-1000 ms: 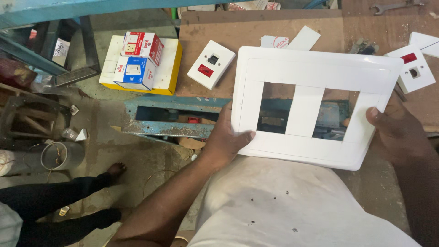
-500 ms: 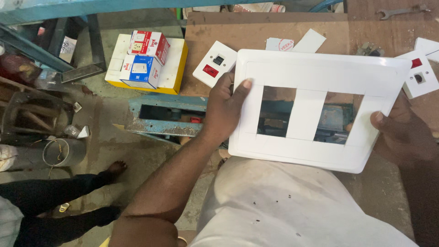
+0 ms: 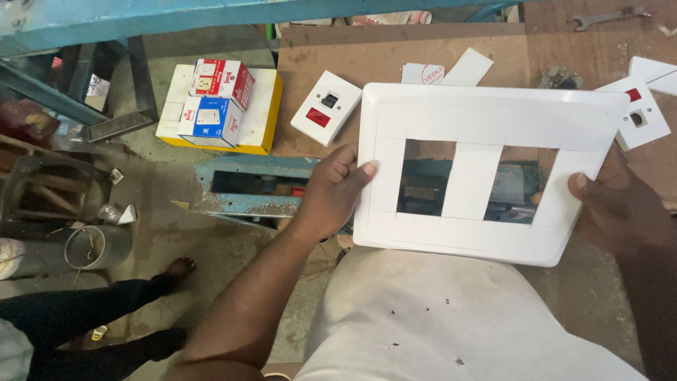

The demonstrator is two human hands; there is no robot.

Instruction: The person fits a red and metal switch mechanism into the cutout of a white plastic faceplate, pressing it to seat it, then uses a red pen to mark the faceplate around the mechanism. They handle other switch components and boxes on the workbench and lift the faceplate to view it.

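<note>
While both hands' fingers (image 3: 350, 168) grip its side edges, the white switch plate (image 3: 486, 120) spans between them.

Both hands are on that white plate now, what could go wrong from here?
1. The left hand and right hand grip the plate only at its side edges, out over the floor; a slip would probably drop it.
2. The bar between its two openings looks thin, so squeezing or twisting may crack it.
3. The switch lies close by; swinging the plate could knock it.
</note>
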